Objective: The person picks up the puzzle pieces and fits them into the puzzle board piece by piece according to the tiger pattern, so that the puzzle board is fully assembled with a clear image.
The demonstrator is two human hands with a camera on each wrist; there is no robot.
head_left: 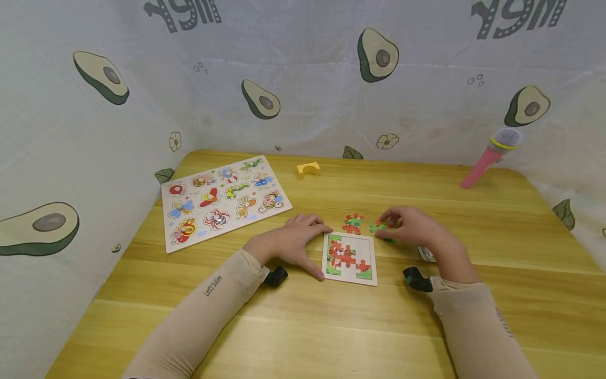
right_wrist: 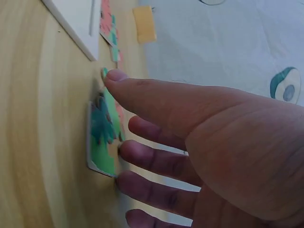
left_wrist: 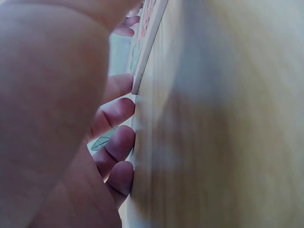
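A square wooden puzzle board (head_left: 350, 281) holds several fitted pieces forming part of a red tiger. At its left side, my left hand (head_left: 300, 241) has thumb and index finger spread to touch the two left corners. The other left fingertips rest on the table in the left wrist view. To the board's right, my right hand (head_left: 411, 227) pinches a green and red puzzle piece (head_left: 376, 226) between thumb and fingers. Another green piece (right_wrist: 102, 154) lies on the table beneath that hand. Red tiger-patterned pieces (head_left: 352, 228) lie just beyond the board.
A larger insect peg puzzle (head_left: 222, 231) lies at the left, with a yellow arch block (head_left: 309, 169) behind. A pink toy microphone (head_left: 487, 160) stands at the far right. A small printed piece (head_left: 426, 255) sits partly hidden by the right wrist. A curtain borders the table.
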